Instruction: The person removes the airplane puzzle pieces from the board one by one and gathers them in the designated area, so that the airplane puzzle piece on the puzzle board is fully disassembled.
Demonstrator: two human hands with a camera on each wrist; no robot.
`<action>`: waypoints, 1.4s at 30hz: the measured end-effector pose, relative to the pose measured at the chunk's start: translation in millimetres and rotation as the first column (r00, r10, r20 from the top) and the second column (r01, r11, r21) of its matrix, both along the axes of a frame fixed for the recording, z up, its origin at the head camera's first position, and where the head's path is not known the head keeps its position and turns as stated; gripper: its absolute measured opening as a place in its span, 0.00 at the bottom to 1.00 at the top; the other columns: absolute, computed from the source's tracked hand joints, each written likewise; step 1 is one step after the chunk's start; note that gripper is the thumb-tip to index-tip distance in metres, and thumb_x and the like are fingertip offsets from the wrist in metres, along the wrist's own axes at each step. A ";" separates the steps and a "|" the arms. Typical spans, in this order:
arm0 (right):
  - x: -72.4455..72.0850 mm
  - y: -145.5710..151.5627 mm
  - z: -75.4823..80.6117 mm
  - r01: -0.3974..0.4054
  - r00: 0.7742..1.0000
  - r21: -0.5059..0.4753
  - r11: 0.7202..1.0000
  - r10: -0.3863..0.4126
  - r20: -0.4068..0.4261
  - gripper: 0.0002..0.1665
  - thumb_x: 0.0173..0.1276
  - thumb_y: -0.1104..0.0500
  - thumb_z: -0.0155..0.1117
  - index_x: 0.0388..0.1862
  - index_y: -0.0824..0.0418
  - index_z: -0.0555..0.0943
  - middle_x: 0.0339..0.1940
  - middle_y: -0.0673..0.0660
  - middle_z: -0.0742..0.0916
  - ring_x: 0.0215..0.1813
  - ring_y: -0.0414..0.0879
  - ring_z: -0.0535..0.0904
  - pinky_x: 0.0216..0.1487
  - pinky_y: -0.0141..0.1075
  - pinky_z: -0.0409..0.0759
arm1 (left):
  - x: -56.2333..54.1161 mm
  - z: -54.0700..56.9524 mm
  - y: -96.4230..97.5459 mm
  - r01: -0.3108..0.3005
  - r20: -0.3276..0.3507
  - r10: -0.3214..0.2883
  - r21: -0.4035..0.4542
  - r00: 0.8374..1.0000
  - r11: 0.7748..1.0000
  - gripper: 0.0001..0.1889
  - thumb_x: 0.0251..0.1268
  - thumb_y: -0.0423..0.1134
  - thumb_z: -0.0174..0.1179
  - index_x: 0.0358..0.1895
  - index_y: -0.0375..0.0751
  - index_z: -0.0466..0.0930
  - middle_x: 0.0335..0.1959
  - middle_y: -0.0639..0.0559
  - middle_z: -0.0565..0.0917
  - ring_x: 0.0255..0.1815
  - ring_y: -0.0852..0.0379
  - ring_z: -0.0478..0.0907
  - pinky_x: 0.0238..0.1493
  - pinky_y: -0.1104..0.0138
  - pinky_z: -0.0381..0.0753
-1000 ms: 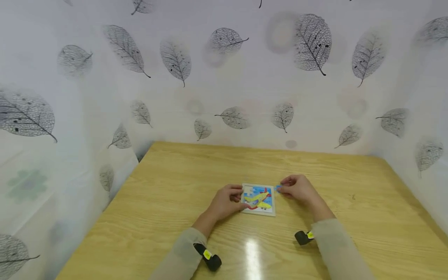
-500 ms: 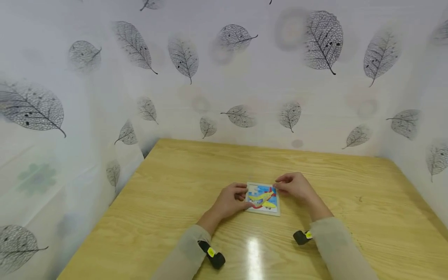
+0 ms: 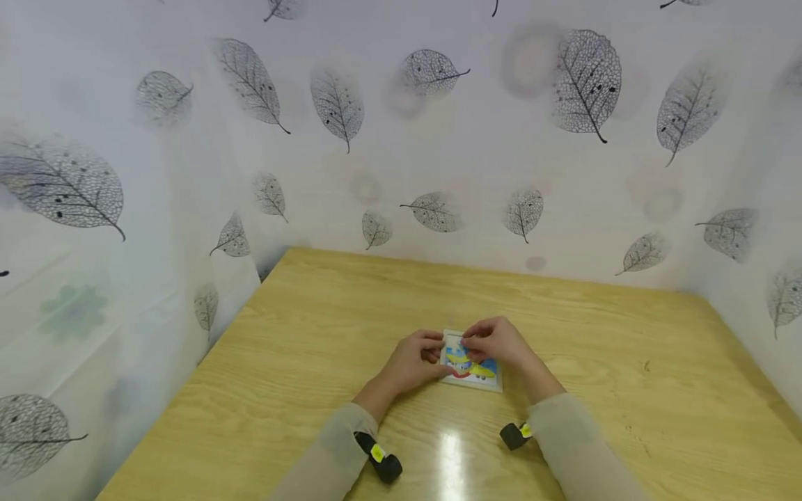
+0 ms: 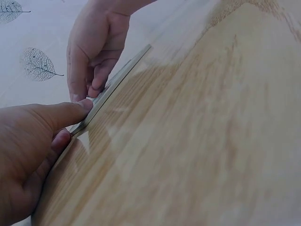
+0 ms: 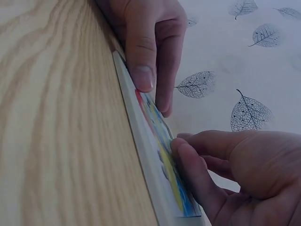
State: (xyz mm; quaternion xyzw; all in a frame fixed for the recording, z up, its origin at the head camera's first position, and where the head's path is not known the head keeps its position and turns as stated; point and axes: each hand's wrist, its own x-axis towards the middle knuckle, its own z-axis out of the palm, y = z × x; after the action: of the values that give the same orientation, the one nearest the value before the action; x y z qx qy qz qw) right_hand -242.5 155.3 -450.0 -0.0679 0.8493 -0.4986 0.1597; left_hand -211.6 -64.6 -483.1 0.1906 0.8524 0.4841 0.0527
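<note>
A small square jigsaw puzzle [image 3: 482, 369] in a pale tray shows a yellow plane with red parts on a blue sky. My left hand [image 3: 410, 362] grips the tray's left side, thumb on the near corner and fingers against the far part of that edge. Over the upper middle of the picture, my right hand [image 3: 499, 342] pinches a small blue puzzle piece, largely hidden by the fingertips. From the right wrist view, the right thumb and fingers [image 5: 188, 160] meet low over the puzzle's surface; whether the piece touches it I cannot tell.
The puzzle lies on a wood-grain table [image 3: 351, 299]. Pale curtains [image 3: 476, 139] printed with dark leaves stand behind it and at both sides. A black wrist camera [image 3: 386, 468] sits on the left sleeve and another black camera [image 3: 515, 436] on the right one.
The right hand has moved left with the blue piece, from beside the tray's right edge to over the picture. My left hand keeps its hold on the tray. The head view has shifted slightly.
</note>
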 end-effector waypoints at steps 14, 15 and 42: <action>6.0 -8.6 2.8 -0.006 0.996 0.160 0.987 0.020 -0.085 0.09 0.71 0.63 0.65 0.46 0.65 0.86 0.40 0.62 0.85 0.27 0.41 0.82 0.31 0.33 0.82 | -1.9 1.6 4.1 0.011 -0.011 -0.011 -0.012 1.000 1.000 0.32 0.55 0.46 0.76 0.61 0.34 0.80 0.58 0.47 0.80 0.43 0.62 0.80 0.45 0.74 0.80; 6.1 -8.6 2.6 -0.003 0.996 0.162 0.987 0.016 -0.084 0.09 0.71 0.63 0.64 0.46 0.64 0.86 0.44 0.64 0.86 0.27 0.41 0.82 0.31 0.33 0.82 | -1.9 1.3 4.3 0.011 -0.009 -0.011 -0.013 1.000 1.000 0.32 0.55 0.46 0.76 0.61 0.34 0.80 0.58 0.47 0.80 0.43 0.62 0.80 0.45 0.74 0.80; 0.2 23.5 4.7 -0.105 0.993 -0.122 0.987 0.111 0.042 0.15 0.75 0.65 0.58 0.53 0.74 0.78 0.42 0.63 0.84 0.33 0.43 0.82 0.36 0.33 0.84 | 3.1 2.6 4.2 -0.007 0.001 0.007 0.004 1.000 1.000 0.30 0.53 0.46 0.76 0.58 0.35 0.83 0.57 0.49 0.81 0.43 0.60 0.79 0.46 0.73 0.80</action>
State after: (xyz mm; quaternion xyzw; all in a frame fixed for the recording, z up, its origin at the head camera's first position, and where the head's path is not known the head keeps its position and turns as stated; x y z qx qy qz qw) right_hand -242.3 178.8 -445.3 -0.1110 0.8089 -0.5405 0.2029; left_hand -208.5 -60.4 -480.5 0.1874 0.8520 0.4862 0.0510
